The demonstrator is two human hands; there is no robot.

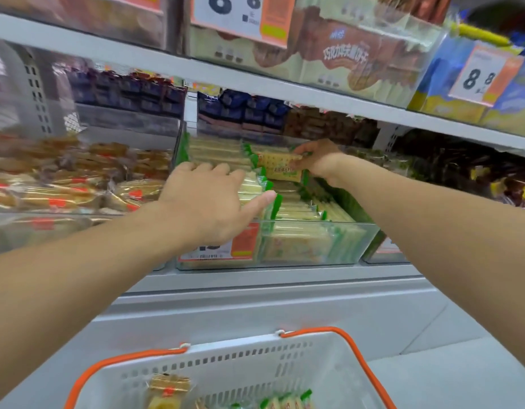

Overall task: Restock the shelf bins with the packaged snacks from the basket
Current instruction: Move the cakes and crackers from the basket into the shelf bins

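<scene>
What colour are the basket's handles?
Orange, on the white basket; its handles show clearly in the head view.

Both bare forearms reach up from the lower corners toward the frame's middle. The left hand (209, 199) sits just left of centre, back facing the camera, fingers spread and fairly straight, thumb stretched out to the right. The right hand (317, 160), slightly higher and right of centre, has its fingers curled in a pinch.

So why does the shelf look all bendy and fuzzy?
Head view: the wide-angle lens curves the shelf edge; the price tags and snack packs up top are smeared with motion blur; the basket looks sharper; the lighting is even, without hard shadows.
</scene>
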